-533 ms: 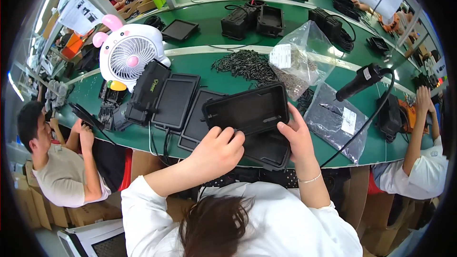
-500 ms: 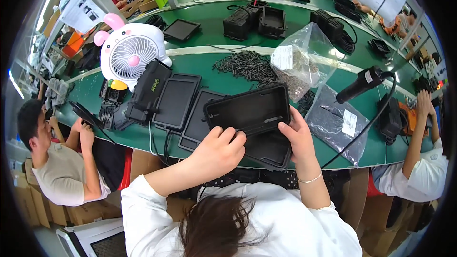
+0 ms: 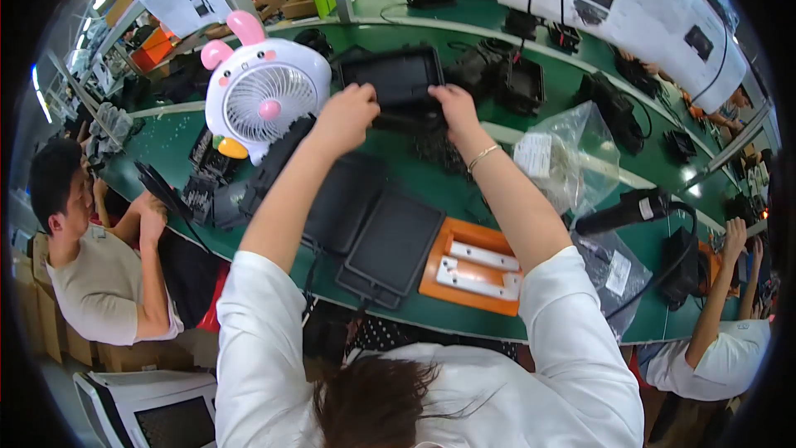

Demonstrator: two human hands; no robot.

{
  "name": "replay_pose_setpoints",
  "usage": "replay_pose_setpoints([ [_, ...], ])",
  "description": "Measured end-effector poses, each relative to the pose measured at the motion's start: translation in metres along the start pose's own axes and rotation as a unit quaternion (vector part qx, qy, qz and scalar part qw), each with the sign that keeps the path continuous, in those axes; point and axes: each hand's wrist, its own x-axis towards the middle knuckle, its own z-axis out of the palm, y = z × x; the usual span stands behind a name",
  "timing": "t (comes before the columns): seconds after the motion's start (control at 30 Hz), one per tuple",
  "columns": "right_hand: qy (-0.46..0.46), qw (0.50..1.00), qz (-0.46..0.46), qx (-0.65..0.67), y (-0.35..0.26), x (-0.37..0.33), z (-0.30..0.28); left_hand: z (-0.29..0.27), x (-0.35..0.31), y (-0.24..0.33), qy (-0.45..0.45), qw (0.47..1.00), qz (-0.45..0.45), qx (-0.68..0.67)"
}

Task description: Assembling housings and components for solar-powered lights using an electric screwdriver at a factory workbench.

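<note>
Both my arms reach to the far side of the green bench. My left hand (image 3: 350, 119) is closed on the near left corner of a black rectangular plastic housing (image 3: 396, 79), and my right hand (image 3: 458, 108) pinches its near right corner. The housing's open side with its raised rim faces up. Closer to me lie a flat black panel (image 3: 394, 241) and another black panel (image 3: 342, 199). Beside them sits an orange fixture (image 3: 435, 280) with white strips in it. What lies directly beneath the held housing is mostly hidden.
A white fan (image 3: 269, 79) with pink ears stands at the left. To the right are a clear bag (image 3: 568, 158), a dark corded power screwdriver (image 3: 626, 211) and a flat plastic bag (image 3: 618, 270). More black housings (image 3: 522, 83) stand at the back. People sit on both sides.
My hands have moved away from me with the black housing, from the near edge to the far side. The orange fixture now shows where housings were. The view has shifted.
</note>
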Motion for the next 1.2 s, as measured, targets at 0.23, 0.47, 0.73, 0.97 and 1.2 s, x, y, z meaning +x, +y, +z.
replay_pose_setpoints([
  [0.23, -0.034, 0.912, 0.08, -0.4, -0.004, 0.02, 0.0, 0.013, -0.02, -0.002, -0.035, 0.995, -0.068, -0.069],
  [0.47, -0.098, 0.797, -0.01, -0.596, -0.021, 0.044, 0.019, -0.001, -0.011, 0.011, -0.114, 0.989, -0.053, -0.08],
  [0.73, -0.199, 0.701, -0.028, -0.684, -0.013, 0.078, 0.049, -0.016, -0.051, 0.027, -0.073, 0.981, -0.155, -0.096],
  [0.97, -0.038, 0.698, -0.096, -0.709, 0.021, 0.162, 0.068, -0.021, -0.086, 0.066, -0.004, 0.963, -0.178, -0.203],
  [1.2, -0.133, 0.674, -0.016, -0.726, 0.059, 0.213, 0.073, -0.003, -0.107, 0.093, -0.039, 0.947, -0.249, -0.197],
])
